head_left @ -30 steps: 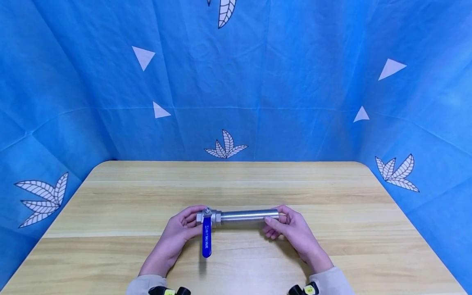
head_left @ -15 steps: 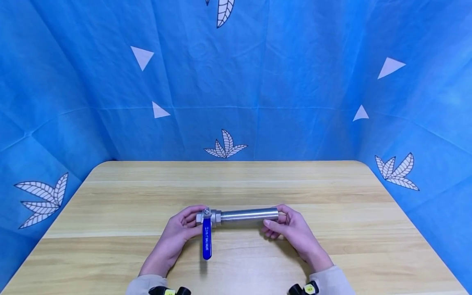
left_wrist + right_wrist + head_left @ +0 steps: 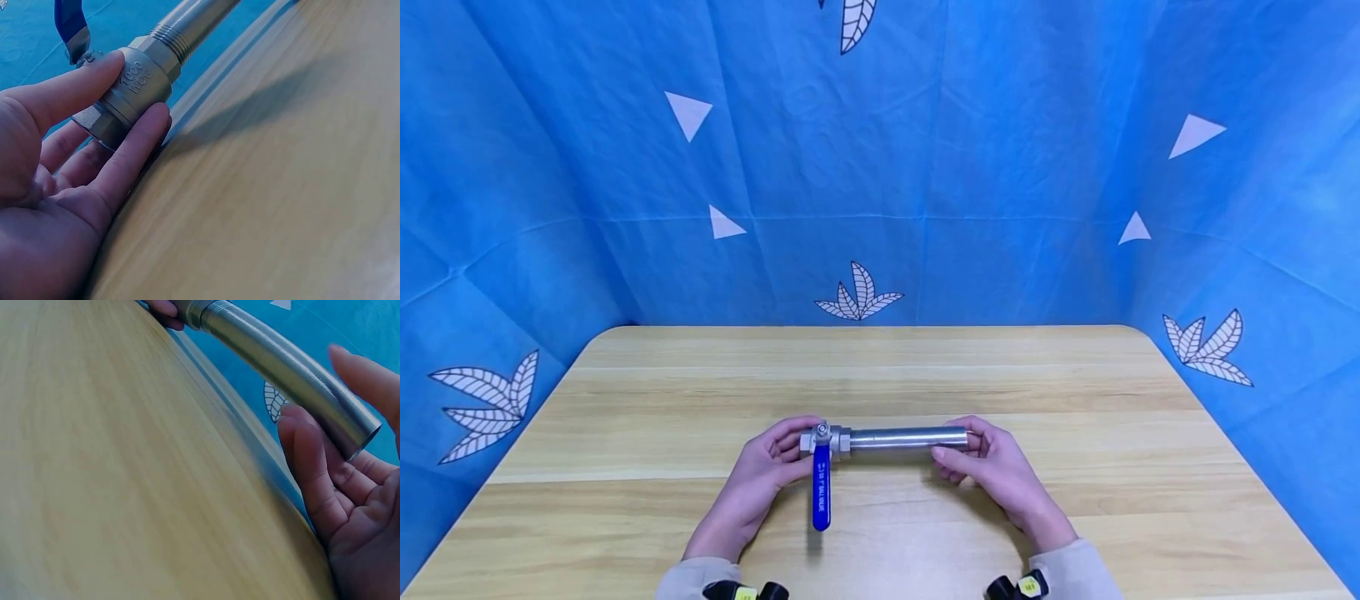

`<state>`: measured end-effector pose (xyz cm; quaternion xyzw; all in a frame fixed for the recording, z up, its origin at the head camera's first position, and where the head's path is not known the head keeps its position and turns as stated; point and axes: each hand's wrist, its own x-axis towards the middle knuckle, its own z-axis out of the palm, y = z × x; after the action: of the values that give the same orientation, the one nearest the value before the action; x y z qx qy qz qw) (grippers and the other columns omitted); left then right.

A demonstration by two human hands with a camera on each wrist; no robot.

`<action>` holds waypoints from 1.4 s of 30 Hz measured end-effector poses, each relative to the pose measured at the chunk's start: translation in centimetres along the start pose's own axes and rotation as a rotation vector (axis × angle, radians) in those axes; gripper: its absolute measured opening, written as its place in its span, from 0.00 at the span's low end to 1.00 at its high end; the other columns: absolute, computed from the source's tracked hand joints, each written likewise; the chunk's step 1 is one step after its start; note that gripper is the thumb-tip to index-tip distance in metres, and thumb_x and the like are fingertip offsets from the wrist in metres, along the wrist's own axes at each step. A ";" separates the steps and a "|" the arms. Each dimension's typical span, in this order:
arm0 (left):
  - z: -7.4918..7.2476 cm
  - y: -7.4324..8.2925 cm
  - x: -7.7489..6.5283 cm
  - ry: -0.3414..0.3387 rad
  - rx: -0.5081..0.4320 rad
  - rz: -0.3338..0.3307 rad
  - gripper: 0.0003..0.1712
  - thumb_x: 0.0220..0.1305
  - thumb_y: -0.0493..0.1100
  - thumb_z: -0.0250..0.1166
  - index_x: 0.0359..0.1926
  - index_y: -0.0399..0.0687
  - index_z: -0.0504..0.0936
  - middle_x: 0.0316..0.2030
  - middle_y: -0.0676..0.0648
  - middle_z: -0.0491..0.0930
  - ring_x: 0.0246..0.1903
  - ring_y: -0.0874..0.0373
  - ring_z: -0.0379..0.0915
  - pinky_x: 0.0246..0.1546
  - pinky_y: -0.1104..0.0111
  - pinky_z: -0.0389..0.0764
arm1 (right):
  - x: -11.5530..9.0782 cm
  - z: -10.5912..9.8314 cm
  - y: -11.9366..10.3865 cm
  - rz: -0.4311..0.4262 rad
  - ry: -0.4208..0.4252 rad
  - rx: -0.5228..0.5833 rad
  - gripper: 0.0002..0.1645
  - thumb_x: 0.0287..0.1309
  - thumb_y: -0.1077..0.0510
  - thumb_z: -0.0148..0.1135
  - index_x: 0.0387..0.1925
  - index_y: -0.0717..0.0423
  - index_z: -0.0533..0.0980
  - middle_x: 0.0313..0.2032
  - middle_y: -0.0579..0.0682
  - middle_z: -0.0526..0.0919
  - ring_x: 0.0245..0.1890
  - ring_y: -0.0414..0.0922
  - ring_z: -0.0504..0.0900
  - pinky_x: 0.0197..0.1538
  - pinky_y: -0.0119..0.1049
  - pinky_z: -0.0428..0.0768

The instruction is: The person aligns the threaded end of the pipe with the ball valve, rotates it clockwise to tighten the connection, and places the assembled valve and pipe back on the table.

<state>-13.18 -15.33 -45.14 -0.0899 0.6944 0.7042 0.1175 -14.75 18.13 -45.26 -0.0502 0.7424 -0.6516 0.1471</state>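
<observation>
A steel ball valve (image 3: 830, 442) with a blue lever (image 3: 822, 492) is joined to a plain steel pipe (image 3: 898, 437), which extends to the right. My left hand (image 3: 756, 479) grips the valve body, thumb and fingers on opposite sides in the left wrist view. Threads show where the pipe (image 3: 200, 22) meets the valve (image 3: 140, 81). At the pipe's free right end, my right hand (image 3: 992, 462) has its fingers curled beneath the tube. In the right wrist view the right thumb (image 3: 362, 372) looks lifted off the pipe (image 3: 294, 369). The assembly is held above the table.
A light wooden table (image 3: 880, 371) with rounded far corners lies below. Blue cloth (image 3: 1000, 167) printed with white leaves and triangles hangs behind it and along both sides. Small black devices (image 3: 1018, 586) are strapped at the wrists.
The right thumb has shifted slightly leftward and down beside the pipe. The lever's tip has dipped a little toward me. The left hand stays nearly still on the valve.
</observation>
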 end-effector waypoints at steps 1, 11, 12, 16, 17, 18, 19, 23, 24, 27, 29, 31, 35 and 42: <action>0.0 0.0 0.0 -0.003 0.000 0.001 0.32 0.64 0.34 0.75 0.69 0.52 0.81 0.65 0.46 0.85 0.66 0.52 0.82 0.71 0.59 0.80 | 0.0 0.0 0.0 -0.002 -0.003 0.006 0.30 0.64 0.55 0.77 0.60 0.66 0.76 0.40 0.60 0.92 0.34 0.45 0.89 0.41 0.37 0.90; 0.0 0.1 0.0 -0.004 0.001 -0.001 0.32 0.66 0.33 0.73 0.69 0.51 0.81 0.65 0.46 0.85 0.65 0.53 0.82 0.71 0.60 0.80 | 0.1 -0.1 0.0 -0.008 -0.025 -0.016 0.21 0.71 0.52 0.71 0.52 0.66 0.77 0.36 0.59 0.91 0.32 0.46 0.89 0.40 0.38 0.90; 0.0 0.1 0.0 -0.002 0.002 0.000 0.32 0.66 0.33 0.73 0.69 0.51 0.81 0.65 0.46 0.85 0.66 0.53 0.82 0.72 0.58 0.80 | 0.1 0.0 0.0 -0.004 -0.024 -0.020 0.21 0.71 0.52 0.70 0.50 0.65 0.77 0.35 0.59 0.91 0.31 0.46 0.89 0.39 0.38 0.90; 0.0 0.1 0.0 -0.001 0.004 0.003 0.32 0.66 0.33 0.74 0.69 0.51 0.81 0.65 0.45 0.85 0.66 0.52 0.82 0.73 0.57 0.79 | 0.1 0.0 0.0 0.007 -0.007 -0.028 0.19 0.70 0.51 0.71 0.46 0.64 0.78 0.31 0.56 0.90 0.27 0.45 0.87 0.36 0.38 0.90; 0.0 0.1 0.0 0.000 0.004 0.003 0.32 0.65 0.32 0.74 0.69 0.51 0.81 0.65 0.45 0.85 0.66 0.52 0.82 0.72 0.58 0.79 | 0.1 0.0 -0.1 0.007 -0.006 -0.028 0.19 0.69 0.51 0.72 0.46 0.64 0.78 0.30 0.55 0.90 0.27 0.45 0.87 0.35 0.38 0.89; 0.0 0.1 0.0 0.002 0.004 0.002 0.32 0.65 0.32 0.74 0.69 0.51 0.81 0.65 0.45 0.85 0.66 0.52 0.82 0.72 0.58 0.80 | 0.1 0.0 -0.1 0.006 -0.007 -0.029 0.20 0.69 0.52 0.73 0.46 0.64 0.78 0.30 0.55 0.90 0.27 0.45 0.87 0.35 0.37 0.89; 0.1 0.1 0.0 0.002 0.003 0.001 0.32 0.65 0.32 0.74 0.69 0.51 0.81 0.65 0.46 0.85 0.66 0.52 0.82 0.71 0.59 0.80 | 0.1 -0.1 -0.1 0.004 -0.008 -0.031 0.20 0.68 0.52 0.74 0.47 0.64 0.78 0.30 0.54 0.90 0.27 0.44 0.86 0.34 0.36 0.88; 0.1 0.1 0.1 0.007 0.004 -0.006 0.31 0.65 0.33 0.75 0.68 0.53 0.82 0.64 0.47 0.86 0.65 0.53 0.83 0.70 0.60 0.81 | 0.1 -0.1 -0.2 0.004 -0.021 -0.021 0.25 0.64 0.55 0.76 0.54 0.65 0.77 0.32 0.53 0.90 0.28 0.43 0.86 0.33 0.34 0.86; 0.1 0.1 0.1 0.007 0.004 -0.008 0.31 0.65 0.33 0.75 0.68 0.53 0.82 0.64 0.47 0.86 0.65 0.53 0.83 0.70 0.61 0.81 | 0.1 -0.1 -0.2 0.005 -0.022 -0.015 0.26 0.64 0.55 0.76 0.56 0.65 0.76 0.32 0.53 0.90 0.28 0.43 0.86 0.33 0.34 0.86; 0.0 0.1 0.1 0.004 0.004 -0.009 0.31 0.65 0.34 0.75 0.68 0.53 0.82 0.64 0.47 0.86 0.65 0.53 0.83 0.71 0.61 0.81 | 0.1 -0.1 -0.2 0.008 -0.023 0.003 0.28 0.64 0.56 0.76 0.58 0.65 0.75 0.33 0.53 0.91 0.28 0.44 0.87 0.33 0.34 0.86; 0.0 0.1 0.1 0.002 0.004 -0.007 0.32 0.65 0.34 0.75 0.68 0.53 0.82 0.64 0.47 0.86 0.65 0.53 0.83 0.70 0.61 0.81 | 0.1 -0.1 -0.2 0.006 -0.025 0.008 0.27 0.64 0.56 0.76 0.57 0.65 0.76 0.33 0.54 0.91 0.28 0.44 0.87 0.34 0.35 0.87; 0.0 0.1 0.1 0.001 0.002 -0.007 0.32 0.65 0.34 0.75 0.69 0.53 0.81 0.65 0.47 0.86 0.65 0.53 0.82 0.70 0.62 0.81 | 0.1 -0.1 -0.2 0.002 -0.025 0.010 0.25 0.65 0.55 0.76 0.54 0.66 0.76 0.32 0.55 0.91 0.28 0.44 0.87 0.35 0.37 0.89; 0.0 0.0 0.0 0.005 0.001 -0.006 0.32 0.65 0.34 0.75 0.69 0.52 0.81 0.65 0.46 0.85 0.66 0.53 0.82 0.72 0.59 0.80 | 0.1 0.0 0.0 0.003 -0.006 -0.003 0.20 0.66 0.53 0.75 0.47 0.65 0.78 0.33 0.58 0.91 0.28 0.46 0.88 0.37 0.39 0.91; 0.0 0.0 0.0 0.002 0.003 -0.004 0.31 0.65 0.33 0.75 0.68 0.52 0.81 0.65 0.46 0.85 0.66 0.52 0.82 0.72 0.58 0.79 | 0.0 0.1 -0.1 0.030 0.088 -0.025 0.19 0.61 0.53 0.78 0.44 0.64 0.84 0.32 0.56 0.90 0.29 0.46 0.86 0.37 0.36 0.88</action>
<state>-13.17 -15.35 -45.11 -0.0919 0.6956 0.7027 0.1181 -14.74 18.04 -45.17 -0.0120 0.7570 -0.6416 0.1234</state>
